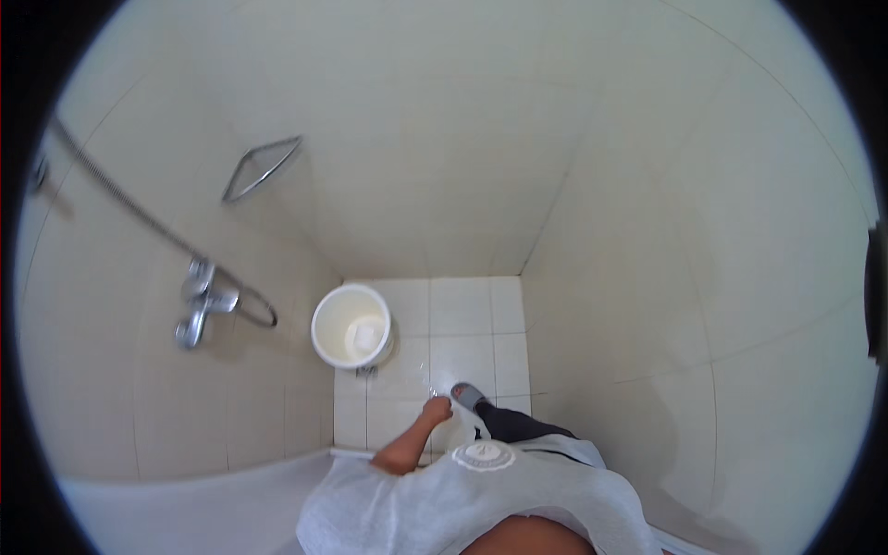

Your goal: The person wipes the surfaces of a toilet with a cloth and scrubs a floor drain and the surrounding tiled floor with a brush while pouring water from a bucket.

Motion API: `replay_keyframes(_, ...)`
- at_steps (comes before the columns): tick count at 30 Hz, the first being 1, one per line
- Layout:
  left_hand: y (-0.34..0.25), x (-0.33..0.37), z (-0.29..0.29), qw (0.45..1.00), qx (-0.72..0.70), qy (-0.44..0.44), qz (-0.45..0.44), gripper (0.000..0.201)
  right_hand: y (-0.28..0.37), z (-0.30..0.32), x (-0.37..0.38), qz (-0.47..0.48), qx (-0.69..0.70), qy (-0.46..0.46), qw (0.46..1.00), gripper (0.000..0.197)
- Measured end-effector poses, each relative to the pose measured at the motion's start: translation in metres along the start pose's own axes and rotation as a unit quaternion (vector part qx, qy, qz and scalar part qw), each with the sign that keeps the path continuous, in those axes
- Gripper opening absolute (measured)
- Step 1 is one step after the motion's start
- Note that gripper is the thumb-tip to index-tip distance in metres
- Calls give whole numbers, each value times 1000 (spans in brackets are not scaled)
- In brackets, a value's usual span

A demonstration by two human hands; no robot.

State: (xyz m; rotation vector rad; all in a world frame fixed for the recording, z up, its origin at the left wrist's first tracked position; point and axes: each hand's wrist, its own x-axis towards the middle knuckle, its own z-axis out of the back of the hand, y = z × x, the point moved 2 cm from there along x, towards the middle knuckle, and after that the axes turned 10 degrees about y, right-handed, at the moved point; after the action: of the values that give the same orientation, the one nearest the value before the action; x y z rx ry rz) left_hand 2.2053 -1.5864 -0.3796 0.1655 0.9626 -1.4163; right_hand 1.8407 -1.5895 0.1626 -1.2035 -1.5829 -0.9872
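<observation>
My left hand (437, 409) is lowered in front of my body, low over the tiled floor (460, 356). Its fingers are closed, and what they hold, if anything, I cannot make out. Just beside the hand, toward my shirt, a whitish shape (455, 432) shows in part; its kind is unclear. My right hand is out of sight, hidden by my body and grey shirt. A white bucket (319, 344) stands on the floor ahead and to the left, apart from my hand. Inside lies a small whitish object (366, 337).
A chrome mixer tap (197, 305) with a metal hose (129, 202) juts from the left wall. Above it is a chrome corner rack (264, 168). A floor drain (366, 372) sits by the bucket. My slippered foot (469, 396) is right of the hand. Tiled walls surround this small space.
</observation>
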Motion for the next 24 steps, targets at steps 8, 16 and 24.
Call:
replay_keyframes(8, -65, -8, 71, 996, -12, -79, -35, 18, 11, -9, 1, -31, 97, 17, 995, 12)
replay_keyframes(16, -97, -15, 101, 998, 18, -20, -63, 21, 28, -2, 10, -35, 112, 10, 993, 12)
replay_keyframes(24, -92, -36, 114, 997, 16, -29, -74, 23, 49, -5, 34, -33, 120, -36, 992, 17)
